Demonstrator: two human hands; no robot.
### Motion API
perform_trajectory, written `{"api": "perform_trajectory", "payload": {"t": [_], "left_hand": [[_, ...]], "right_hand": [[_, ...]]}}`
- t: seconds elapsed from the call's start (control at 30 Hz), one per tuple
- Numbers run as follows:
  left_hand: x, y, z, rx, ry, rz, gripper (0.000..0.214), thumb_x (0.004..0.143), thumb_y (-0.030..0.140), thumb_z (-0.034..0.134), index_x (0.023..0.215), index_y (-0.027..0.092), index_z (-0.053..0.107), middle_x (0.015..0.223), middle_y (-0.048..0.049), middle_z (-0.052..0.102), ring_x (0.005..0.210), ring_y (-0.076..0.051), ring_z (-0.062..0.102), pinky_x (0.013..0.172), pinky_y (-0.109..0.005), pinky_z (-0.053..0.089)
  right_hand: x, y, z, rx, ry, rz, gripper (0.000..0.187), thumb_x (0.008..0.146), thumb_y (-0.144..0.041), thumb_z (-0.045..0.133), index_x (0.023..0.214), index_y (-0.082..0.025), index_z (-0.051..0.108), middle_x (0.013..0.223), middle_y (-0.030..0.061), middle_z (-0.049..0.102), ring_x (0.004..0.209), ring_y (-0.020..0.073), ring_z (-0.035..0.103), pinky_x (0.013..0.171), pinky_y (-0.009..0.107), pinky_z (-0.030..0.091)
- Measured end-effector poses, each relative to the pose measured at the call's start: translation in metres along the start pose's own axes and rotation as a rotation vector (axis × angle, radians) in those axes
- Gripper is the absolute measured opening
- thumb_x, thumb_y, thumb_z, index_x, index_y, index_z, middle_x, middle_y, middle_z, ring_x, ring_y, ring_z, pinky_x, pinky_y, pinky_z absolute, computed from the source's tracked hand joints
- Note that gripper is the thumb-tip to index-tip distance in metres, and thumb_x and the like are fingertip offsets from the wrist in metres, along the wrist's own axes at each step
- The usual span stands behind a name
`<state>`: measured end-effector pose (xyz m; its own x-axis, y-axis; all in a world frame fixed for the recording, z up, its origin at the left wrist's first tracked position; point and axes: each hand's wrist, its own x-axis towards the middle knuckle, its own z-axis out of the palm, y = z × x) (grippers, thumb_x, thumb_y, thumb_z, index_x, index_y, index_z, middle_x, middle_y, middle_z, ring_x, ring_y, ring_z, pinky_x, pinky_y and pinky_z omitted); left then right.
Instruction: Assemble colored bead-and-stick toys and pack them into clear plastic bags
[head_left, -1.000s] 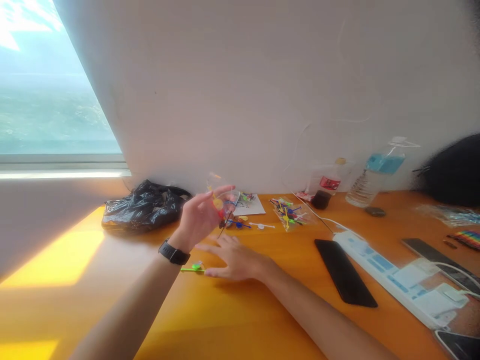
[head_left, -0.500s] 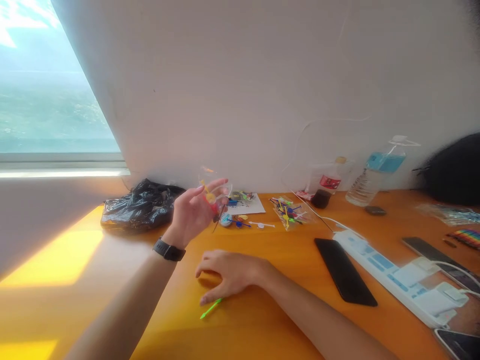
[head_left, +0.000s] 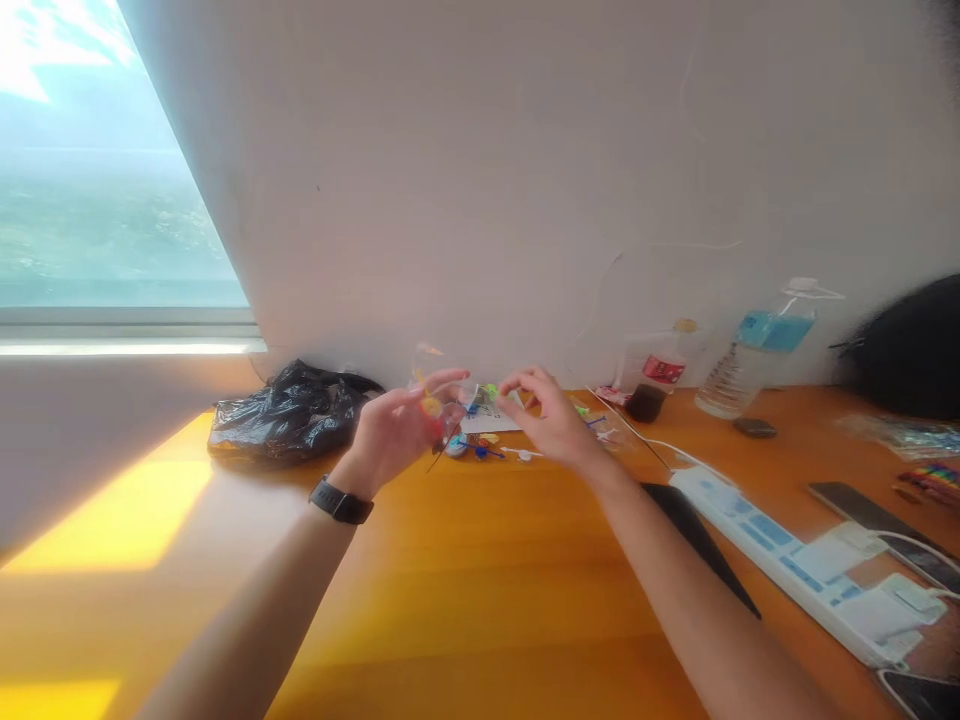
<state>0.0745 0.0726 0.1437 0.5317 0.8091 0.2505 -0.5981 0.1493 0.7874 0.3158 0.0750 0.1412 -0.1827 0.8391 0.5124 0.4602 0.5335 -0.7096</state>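
Note:
My left hand (head_left: 397, 430), a dark watch on its wrist, is raised above the table with its fingers curled around a clear plastic piece with yellow and red parts (head_left: 432, 408). A thin dark rod sticks out below it. Level with it on the right, my right hand (head_left: 551, 415) pinches a small green arrow-shaped piece (head_left: 491, 391), partly hidden by the fingertips. Behind the hands lie a white paper (head_left: 491, 424), a blue arrow piece (head_left: 484, 453), a white arrow piece (head_left: 525, 456) and a round light-blue item (head_left: 456, 445).
A black plastic bag (head_left: 289, 420) lies at the left by the wall. On the right are a power strip (head_left: 772, 560) with chargers, a black phone-like slab (head_left: 701, 540), a red-labelled bottle (head_left: 664, 370), a large water bottle (head_left: 757, 350) and a dark bag (head_left: 911, 345).
My right hand has lifted from the tabletop, moving up and away to the right, beside my left hand. The green arrow piece has left the table. My left hand has barely moved.

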Motion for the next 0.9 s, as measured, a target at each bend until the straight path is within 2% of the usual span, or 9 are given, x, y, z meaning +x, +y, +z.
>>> {"api": "perform_trajectory", "payload": {"t": [0.07, 0.1, 0.17, 0.27, 0.4, 0.53, 0.67, 0.8, 0.9], "left_hand": [[0.001, -0.004, -0.001, 0.035, -0.066, -0.032, 0.051, 0.081, 0.031, 0.064, 0.128, 0.012, 0.069, 0.109, -0.0141, 0.067, 0.083, -0.022, 0.06, 0.071, -0.032, 0.045], [0.002, -0.006, -0.001, 0.054, -0.099, -0.045, 0.051, 0.08, 0.029, 0.065, 0.128, 0.013, 0.069, 0.109, -0.0139, 0.066, 0.081, -0.02, 0.059, 0.069, -0.031, 0.044], [0.003, -0.01, 0.0, 0.09, -0.15, -0.065, 0.052, 0.078, 0.027, 0.066, 0.128, 0.014, 0.069, 0.108, -0.0131, 0.065, 0.078, -0.019, 0.057, 0.064, -0.03, 0.04], [0.004, -0.015, 0.004, 0.108, -0.166, -0.075, 0.052, 0.075, 0.023, 0.067, 0.126, 0.016, 0.07, 0.106, -0.011, 0.065, 0.079, -0.019, 0.057, 0.062, -0.029, 0.039], [0.004, -0.021, 0.011, 0.076, -0.158, -0.09, 0.052, 0.073, 0.019, 0.066, 0.125, 0.016, 0.069, 0.096, -0.0093, 0.066, 0.081, -0.02, 0.058, 0.063, -0.029, 0.039], [0.004, -0.026, 0.016, 0.022, -0.152, -0.077, 0.048, 0.074, 0.019, 0.062, 0.121, 0.015, 0.068, 0.08, -0.0071, 0.066, 0.077, -0.022, 0.06, 0.063, -0.03, 0.04], [0.004, -0.031, 0.018, -0.015, -0.154, -0.069, 0.047, 0.073, 0.02, 0.062, 0.119, 0.014, 0.067, 0.078, -0.0074, 0.065, 0.076, -0.023, 0.06, 0.063, -0.031, 0.04], [0.003, -0.033, 0.018, -0.036, -0.164, -0.101, 0.049, 0.071, 0.022, 0.063, 0.12, 0.016, 0.067, 0.087, -0.0092, 0.067, 0.077, -0.023, 0.06, 0.063, -0.031, 0.04], [0.003, -0.031, 0.02, -0.02, -0.204, -0.125, 0.052, 0.067, 0.02, 0.063, 0.119, 0.017, 0.068, 0.1, -0.0102, 0.067, 0.079, -0.021, 0.059, 0.06, -0.03, 0.039]], "right_hand": [[0.007, -0.005, -0.019, 0.143, 0.27, -0.006, 0.021, 0.094, -0.043, 0.066, 0.096, -0.022, 0.063, 0.096, 0.0022, 0.061, 0.085, 0.0162, 0.059, 0.079, 0.03, 0.05], [0.008, -0.009, -0.026, 0.241, 0.347, -0.024, 0.022, 0.094, -0.043, 0.068, 0.096, -0.023, 0.061, 0.091, 0.0005, 0.06, 0.079, 0.015, 0.058, 0.076, 0.03, 0.051], [0.007, -0.021, -0.034, 0.397, 0.417, -0.085, 0.022, 0.094, -0.043, 0.069, 0.096, -0.024, 0.058, 0.088, -0.001, 0.06, 0.075, 0.0139, 0.06, 0.075, 0.03, 0.053], [-0.001, -0.043, -0.03, 0.443, 0.414, -0.17, 0.024, 0.094, -0.045, 0.071, 0.098, -0.025, 0.058, 0.093, 0.0007, 0.064, 0.084, 0.016, 0.066, 0.08, 0.032, 0.058], [-0.012, -0.061, -0.011, 0.403, 0.265, -0.198, 0.022, 0.095, -0.045, 0.07, 0.1, -0.025, 0.062, 0.1, 0.0037, 0.069, 0.094, 0.0193, 0.069, 0.088, 0.037, 0.06], [-0.017, -0.065, 0.001, 0.254, 0.148, -0.215, 0.015, 0.096, -0.039, 0.069, 0.097, -0.024, 0.069, 0.117, 0.0066, 0.068, 0.113, 0.0227, 0.066, 0.104, 0.043, 0.054], [-0.019, -0.065, 0.003, 0.219, 0.192, -0.184, 0.013, 0.096, -0.037, 0.067, 0.094, -0.024, 0.071, 0.125, 0.0063, 0.064, 0.119, 0.0232, 0.063, 0.107, 0.044, 0.05], [-0.018, -0.061, 0.004, 0.142, 0.145, -0.124, 0.013, 0.093, -0.035, 0.071, 0.087, -0.024, 0.072, 0.12, 0.0052, 0.064, 0.114, 0.023, 0.063, 0.105, 0.043, 0.05], [-0.016, -0.057, 0.004, 0.168, 0.266, -0.138, 0.012, 0.094, -0.035, 0.068, 0.089, -0.024, 0.071, 0.115, 0.0054, 0.064, 0.108, 0.0223, 0.064, 0.097, 0.041, 0.053]]}}
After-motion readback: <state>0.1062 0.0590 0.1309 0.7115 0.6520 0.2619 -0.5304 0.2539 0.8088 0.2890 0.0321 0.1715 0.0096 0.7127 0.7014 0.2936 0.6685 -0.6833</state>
